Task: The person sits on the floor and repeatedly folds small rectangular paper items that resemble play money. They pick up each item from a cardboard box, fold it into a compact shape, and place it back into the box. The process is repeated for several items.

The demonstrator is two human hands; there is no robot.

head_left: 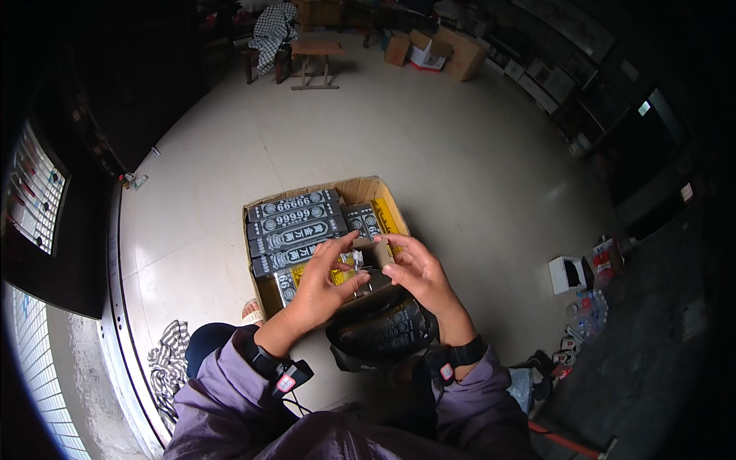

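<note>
A large open cardboard carton (397, 215) stands on the floor before me, packed with dark printed boxes (293, 217) in a stacked row. Over its near right part, my left hand (322, 282) and my right hand (417, 269) face each other. Between them is a small open box (372, 254) with plain brown cardboard inside. The thumb and forefinger of my right hand are at its right edge. My left fingers curve beside clear, shiny wrapping and a yellow printed pack (343, 275); their exact hold is hidden. Another yellow pack (386, 214) lies along the carton's right wall.
A black bag (382, 333) holding a dark printed pack sits below the carton. Striped cloth (168, 359) lies at left by the door track. Farther off are a small wooden table (317, 49) and cardboard boxes (460, 54). Plastic bottles (589, 313) stand at right.
</note>
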